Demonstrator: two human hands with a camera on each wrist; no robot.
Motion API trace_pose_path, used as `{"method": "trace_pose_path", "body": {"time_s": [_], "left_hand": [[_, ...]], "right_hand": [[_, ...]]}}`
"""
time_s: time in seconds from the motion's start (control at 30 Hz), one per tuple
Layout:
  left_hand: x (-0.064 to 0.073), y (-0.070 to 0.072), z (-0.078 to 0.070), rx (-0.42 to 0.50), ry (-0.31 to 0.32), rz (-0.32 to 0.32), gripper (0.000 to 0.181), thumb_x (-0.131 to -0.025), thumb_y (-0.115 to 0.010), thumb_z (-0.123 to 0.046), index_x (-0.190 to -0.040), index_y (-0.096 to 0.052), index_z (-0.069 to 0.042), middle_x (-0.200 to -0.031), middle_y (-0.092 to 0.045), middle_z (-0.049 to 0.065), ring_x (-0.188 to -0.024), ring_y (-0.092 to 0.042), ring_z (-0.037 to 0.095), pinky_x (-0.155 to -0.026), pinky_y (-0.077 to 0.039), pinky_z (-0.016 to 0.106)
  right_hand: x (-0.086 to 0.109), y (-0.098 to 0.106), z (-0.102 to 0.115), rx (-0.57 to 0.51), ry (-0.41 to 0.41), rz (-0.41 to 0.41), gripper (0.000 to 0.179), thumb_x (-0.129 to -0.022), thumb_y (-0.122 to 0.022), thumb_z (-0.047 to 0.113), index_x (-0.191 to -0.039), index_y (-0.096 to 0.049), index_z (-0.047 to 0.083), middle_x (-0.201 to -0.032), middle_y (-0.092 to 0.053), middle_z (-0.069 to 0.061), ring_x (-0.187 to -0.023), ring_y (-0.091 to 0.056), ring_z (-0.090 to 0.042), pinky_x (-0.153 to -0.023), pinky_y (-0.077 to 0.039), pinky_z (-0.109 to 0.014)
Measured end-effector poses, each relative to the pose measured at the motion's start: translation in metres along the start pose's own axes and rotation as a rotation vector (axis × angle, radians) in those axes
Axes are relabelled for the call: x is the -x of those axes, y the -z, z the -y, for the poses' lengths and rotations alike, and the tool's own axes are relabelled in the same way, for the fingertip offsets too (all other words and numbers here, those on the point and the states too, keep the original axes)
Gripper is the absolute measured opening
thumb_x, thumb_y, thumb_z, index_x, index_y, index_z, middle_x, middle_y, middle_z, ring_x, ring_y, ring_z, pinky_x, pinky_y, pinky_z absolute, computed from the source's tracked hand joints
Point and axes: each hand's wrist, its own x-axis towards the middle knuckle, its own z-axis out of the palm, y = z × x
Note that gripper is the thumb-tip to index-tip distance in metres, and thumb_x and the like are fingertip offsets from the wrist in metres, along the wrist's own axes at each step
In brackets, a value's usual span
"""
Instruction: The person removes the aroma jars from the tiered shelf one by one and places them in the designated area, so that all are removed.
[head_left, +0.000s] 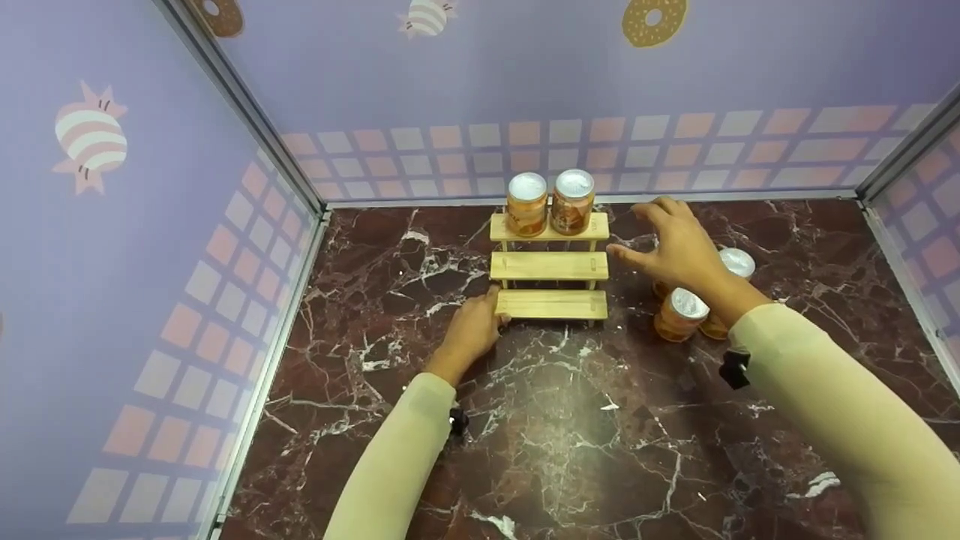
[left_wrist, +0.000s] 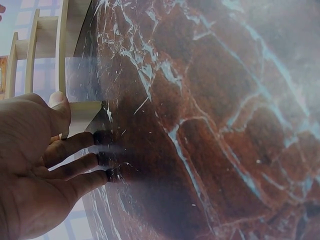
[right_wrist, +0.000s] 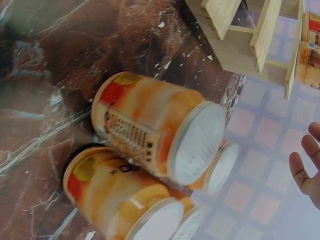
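A three-step wooden display rack (head_left: pixel 551 265) stands on the dark marbled table. Two jars with orange labels and silvery lids, a left jar (head_left: pixel 526 206) and a right jar (head_left: pixel 573 204), stand side by side on its top step. My left hand (head_left: pixel 472 328) grips the left end of the lowest step; in the left wrist view the thumb (left_wrist: pixel 60 110) lies against the board and the other fingertips are down by the tabletop. My right hand (head_left: pixel 679 247) is raised to the right of the rack, fingers spread, holding nothing. Below it stand several similar jars (right_wrist: pixel 150 125), partly hidden by the arm.
The marbled table (head_left: pixel 555 435) extends around the rack. A purple back wall (head_left: pixel 480 82) with printed sweets and squares rises behind it, and a left side panel (head_left: pixel 150 262) borders the table. Another panel (head_left: pixel 922 232) stands at the right.
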Motion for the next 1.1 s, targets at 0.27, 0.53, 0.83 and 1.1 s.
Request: {"method": "trace_pose_path", "body": {"time_s": [0.27,0.53,0.83,1.1], "left_hand": [[0.002,0.002,-0.001,0.031,0.019,0.014,0.069,-0.106,-0.074,-0.039,-0.165,-0.049,-0.013,-0.139,-0.076,0.014,-0.127,-0.073,0.04,-0.113,-0.058,0.055],[0.003,0.003,-0.003,0.037,0.027,0.002,0.069,-0.107,-0.074,-0.038,-0.166,-0.049,-0.013,-0.143,-0.075,0.015,-0.128,-0.073,0.042,-0.114,-0.058,0.055],[0.003,-0.001,-0.002,0.02,0.019,0.008,0.07,-0.108,-0.072,-0.042,-0.166,-0.047,-0.012,-0.145,-0.074,0.017,-0.132,-0.071,0.04,-0.117,-0.056,0.054],[0.003,0.001,0.0,0.026,0.01,0.007,0.07,-0.108,-0.07,-0.043,-0.167,-0.047,-0.011,-0.147,-0.073,0.017,-0.134,-0.07,0.041,-0.118,-0.055,0.054]], "right_hand": [[-0.015,-0.003,0.013,-0.017,-0.031,0.043,0.081,-0.094,-0.086,0.049,-0.151,-0.058,-0.001,-0.143,-0.059,-0.022,-0.135,-0.055,-0.044,-0.115,-0.05,-0.067],[-0.028,-0.007,0.021,-0.04,-0.056,0.063,0.084,-0.093,-0.086,0.048,-0.155,-0.056,-0.001,-0.139,-0.059,-0.023,-0.132,-0.055,-0.043,-0.115,-0.049,-0.066],[-0.04,-0.01,0.032,-0.073,-0.084,0.091,0.089,-0.095,-0.085,0.053,-0.157,-0.052,-0.001,-0.145,-0.055,-0.025,-0.133,-0.054,-0.045,-0.115,-0.049,-0.071],[-0.053,-0.01,0.036,-0.095,-0.099,0.074,0.088,-0.096,-0.085,0.048,-0.159,-0.05,-0.002,-0.157,-0.051,-0.028,-0.14,-0.054,-0.048,-0.118,-0.048,-0.072]]}}
